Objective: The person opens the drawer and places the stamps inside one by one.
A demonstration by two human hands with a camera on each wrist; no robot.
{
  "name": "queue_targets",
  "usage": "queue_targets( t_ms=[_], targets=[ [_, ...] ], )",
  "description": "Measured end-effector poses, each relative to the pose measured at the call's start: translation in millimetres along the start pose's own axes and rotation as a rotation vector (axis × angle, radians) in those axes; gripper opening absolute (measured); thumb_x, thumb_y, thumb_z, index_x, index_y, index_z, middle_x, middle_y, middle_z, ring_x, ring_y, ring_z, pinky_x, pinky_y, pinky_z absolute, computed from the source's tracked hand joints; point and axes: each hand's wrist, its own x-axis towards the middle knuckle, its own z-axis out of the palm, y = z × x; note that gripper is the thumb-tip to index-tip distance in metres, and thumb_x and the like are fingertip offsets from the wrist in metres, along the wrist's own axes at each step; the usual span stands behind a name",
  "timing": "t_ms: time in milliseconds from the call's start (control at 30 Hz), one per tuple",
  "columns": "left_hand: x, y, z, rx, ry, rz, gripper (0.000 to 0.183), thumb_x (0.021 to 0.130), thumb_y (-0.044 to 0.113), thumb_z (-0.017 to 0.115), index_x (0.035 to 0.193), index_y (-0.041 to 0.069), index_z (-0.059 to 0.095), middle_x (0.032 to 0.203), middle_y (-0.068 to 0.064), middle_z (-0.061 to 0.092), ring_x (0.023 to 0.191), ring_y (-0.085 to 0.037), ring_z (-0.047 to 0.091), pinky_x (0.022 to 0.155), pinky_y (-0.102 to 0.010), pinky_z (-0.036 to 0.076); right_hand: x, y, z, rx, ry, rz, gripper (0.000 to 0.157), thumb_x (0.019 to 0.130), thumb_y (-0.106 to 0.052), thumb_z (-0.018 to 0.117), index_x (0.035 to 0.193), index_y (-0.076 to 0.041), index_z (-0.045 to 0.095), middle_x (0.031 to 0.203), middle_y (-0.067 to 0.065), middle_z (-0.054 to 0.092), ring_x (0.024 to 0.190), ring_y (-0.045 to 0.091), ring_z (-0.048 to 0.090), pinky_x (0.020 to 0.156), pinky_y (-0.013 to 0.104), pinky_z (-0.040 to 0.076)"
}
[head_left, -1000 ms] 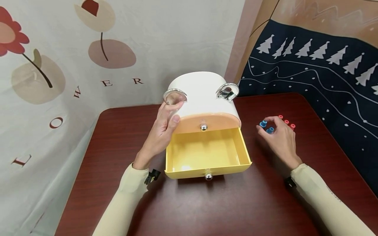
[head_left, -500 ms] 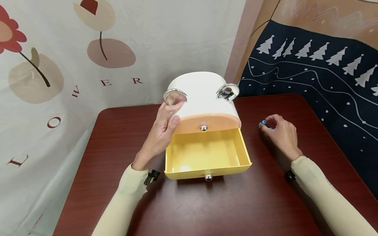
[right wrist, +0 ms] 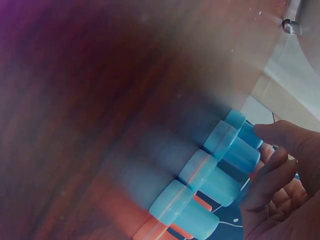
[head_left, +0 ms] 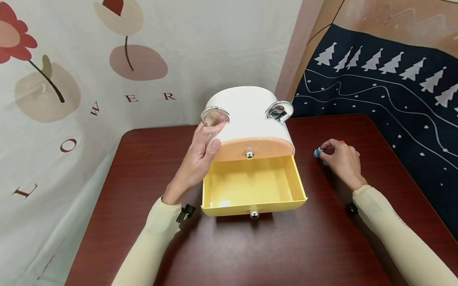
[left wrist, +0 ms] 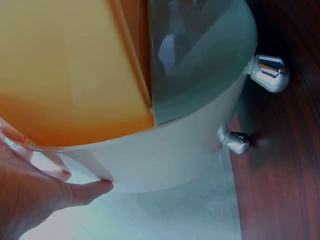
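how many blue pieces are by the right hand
4 show, lined up in the right wrist view: the lowest blue piece, the second, the third and the topmost, nearest the right hand. More may be hidden behind the hand.

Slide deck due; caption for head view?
Left hand holds a white box, yellow drawer open; right hand pinches a blue peg.

Wood-grained surface (head_left: 229, 254) in dark red-brown

A white drawer unit (head_left: 247, 103) stands on it between the left hand (head_left: 196, 159) and right hand (head_left: 342, 159); blue pegs (right wrist: 172, 202) line up right at the right hand, with red pegs (right wrist: 150, 229) partly hidden behind it
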Motion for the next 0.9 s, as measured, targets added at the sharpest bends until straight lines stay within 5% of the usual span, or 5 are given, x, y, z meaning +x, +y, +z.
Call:
queue_targets(
  t_ms=[200, 633, 900],
  targets=[
    [-0.1, 0.8, 0.3, 0.000, -0.004, -0.018, 0.055, 0.116, 0.049, 0.047, 0.153, 0.009, 0.056, 0.160, -0.009, 0.052, 0.154, -0.024, 0.032, 0.123, -0.051, 0.026, -3, -2, 0.3, 0.009, -0.004, 0.006, 0.015, 0.095, -0.015, 0.084, 0.103, -0.004, 0.077, 0.071, 0.008, 0.068, 0.067, 0.031, 0.055, 0.067, 0.047, 0.032],
    [-0.3, 2.0, -0.2, 0.004, -0.004, -0.021, 0.059, 0.116, 0.053, 0.045, 0.152, 0.008, 0.057, 0.160, -0.013, 0.050, 0.155, -0.023, 0.031, 0.125, -0.051, 0.022, -27, -16, -14.7, 0.108, 0.042, 0.039, 0.019, 0.097, -0.030, 0.084, 0.107, -0.014, 0.081, 0.092, 0.007, 0.078, 0.076, 0.023, 0.060, 0.063, 0.033, 0.045],
    [-0.6, 2.4, 0.3, -0.006, -0.010, -0.026, 0.053, 0.116, 0.049, 0.048, 0.151, 0.009, 0.056, 0.164, -0.011, 0.047, 0.159, -0.023, 0.026, 0.124, -0.056, 0.024, -42, -42, -36.9, 0.238, 0.116, 0.010, 0.019, 0.094, -0.032, 0.089, 0.107, -0.019, 0.082, 0.076, 0.003, 0.069, 0.066, 0.012, 0.052, 0.055, 0.024, 0.040]
  ],
)
